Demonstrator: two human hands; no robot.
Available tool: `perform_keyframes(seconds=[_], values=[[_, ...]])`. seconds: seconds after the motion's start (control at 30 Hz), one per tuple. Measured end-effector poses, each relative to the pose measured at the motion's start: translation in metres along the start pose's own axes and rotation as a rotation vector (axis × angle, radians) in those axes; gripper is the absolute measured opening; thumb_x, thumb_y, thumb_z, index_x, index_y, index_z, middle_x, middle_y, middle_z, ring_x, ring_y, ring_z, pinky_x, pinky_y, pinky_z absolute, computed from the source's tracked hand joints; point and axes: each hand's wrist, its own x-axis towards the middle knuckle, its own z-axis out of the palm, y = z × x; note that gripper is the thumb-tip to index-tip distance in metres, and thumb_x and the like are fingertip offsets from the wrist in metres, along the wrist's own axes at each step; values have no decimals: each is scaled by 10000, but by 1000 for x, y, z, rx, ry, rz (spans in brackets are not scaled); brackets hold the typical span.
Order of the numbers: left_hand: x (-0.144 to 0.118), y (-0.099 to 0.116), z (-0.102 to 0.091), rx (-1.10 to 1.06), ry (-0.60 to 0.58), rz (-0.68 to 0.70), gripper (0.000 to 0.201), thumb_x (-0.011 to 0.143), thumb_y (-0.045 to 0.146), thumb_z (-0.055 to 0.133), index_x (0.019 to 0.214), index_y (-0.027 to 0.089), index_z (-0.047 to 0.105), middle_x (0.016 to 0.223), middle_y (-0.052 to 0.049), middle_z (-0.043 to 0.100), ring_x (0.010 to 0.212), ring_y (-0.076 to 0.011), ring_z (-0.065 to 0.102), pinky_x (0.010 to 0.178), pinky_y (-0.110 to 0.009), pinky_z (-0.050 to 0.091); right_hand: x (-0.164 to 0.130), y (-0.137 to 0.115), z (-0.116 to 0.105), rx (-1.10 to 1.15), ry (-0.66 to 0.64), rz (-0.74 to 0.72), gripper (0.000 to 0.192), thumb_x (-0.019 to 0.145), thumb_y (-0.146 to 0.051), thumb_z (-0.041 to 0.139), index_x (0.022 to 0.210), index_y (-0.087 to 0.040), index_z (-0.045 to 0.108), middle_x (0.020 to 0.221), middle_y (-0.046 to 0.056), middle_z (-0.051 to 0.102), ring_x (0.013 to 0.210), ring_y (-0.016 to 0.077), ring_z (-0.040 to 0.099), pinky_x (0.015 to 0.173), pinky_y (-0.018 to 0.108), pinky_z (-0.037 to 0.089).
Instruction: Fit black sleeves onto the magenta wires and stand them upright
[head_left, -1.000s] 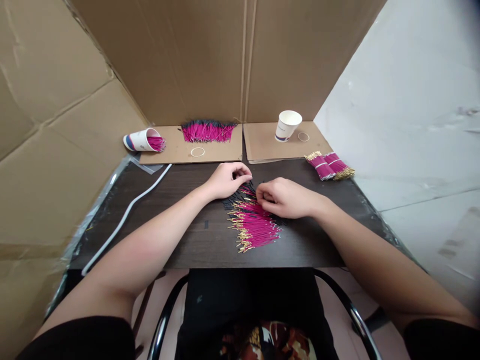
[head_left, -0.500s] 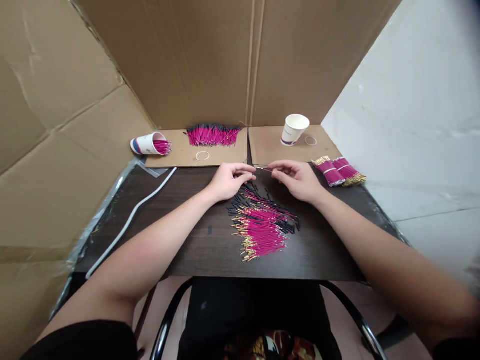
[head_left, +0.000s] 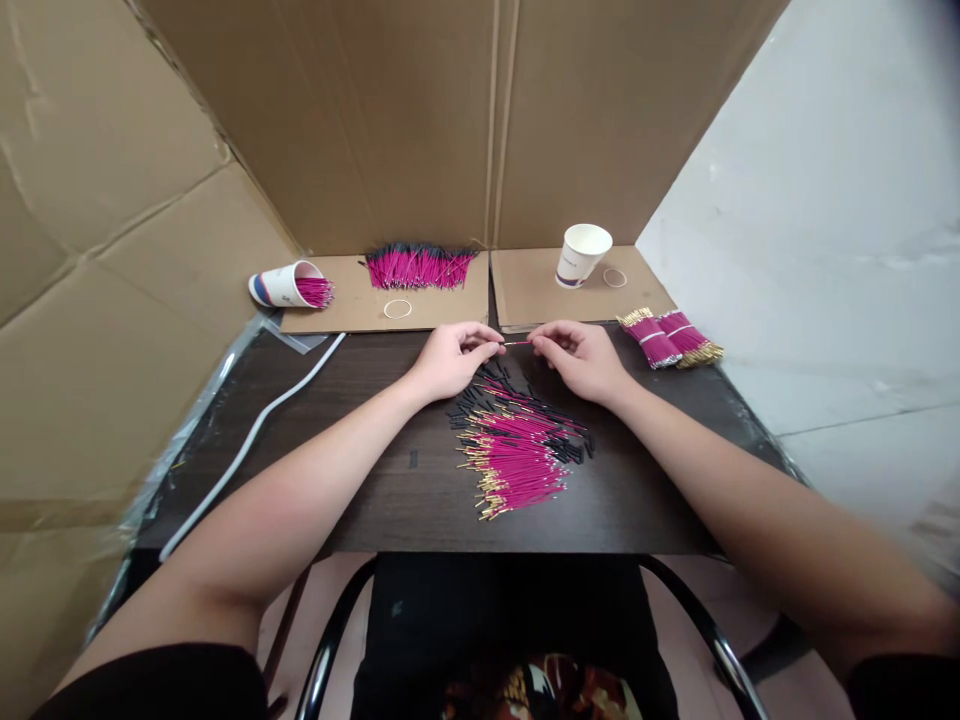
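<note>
My left hand (head_left: 452, 356) and my right hand (head_left: 581, 355) meet above the dark table (head_left: 375, 480), pinching the two ends of one thin pink wire (head_left: 517, 343) between fingertips. Just below them lies a loose pile of pink wires with gold tips (head_left: 514, 460), mixed with small black sleeves (head_left: 480, 392). The left fingertips may also hold a black sleeve, too small to tell.
At the back, a cardboard sheet (head_left: 352, 300) carries a row of pink wires (head_left: 418, 267), a rubber band (head_left: 397, 308) and a tipped paper cup with wires (head_left: 289, 286). An upright paper cup (head_left: 582, 254) stands at the right. Two banded wire bundles (head_left: 670, 337) lie beside it. A white strip (head_left: 255, 430) runs along the left.
My right hand lifted off the pile with one pink wire and moved up to meet my left hand. The two hands have since drawn closer together on the wire.
</note>
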Motion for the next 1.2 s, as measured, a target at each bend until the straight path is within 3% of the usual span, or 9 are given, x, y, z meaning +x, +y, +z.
perform_keyframes(seconds=[0.53,1.0,1.2], values=[[0,1,0,15,-20,-2,106,1003,166,755,1096,146,800,1012,-111,861,918,-200,801,985,-418,636,-4,-2,1,-88,29,-45,389,1002,-557,725,1056,-185,827,889,93,787,695,217,642,667,375,517],[-2,4,0,33,-30,12,151,971,189,780,1096,121,829,993,-119,862,926,-215,807,974,-409,631,-10,-8,4,-204,60,-349,186,1080,-333,707,1072,-221,855,950,72,828,727,225,703,737,387,557],[-2,3,0,37,-30,8,144,969,190,777,1088,127,827,988,-117,861,921,-215,805,962,-409,629,-11,-5,4,-191,82,-327,164,1055,-339,748,1079,-227,866,957,69,845,713,231,724,726,396,589]])
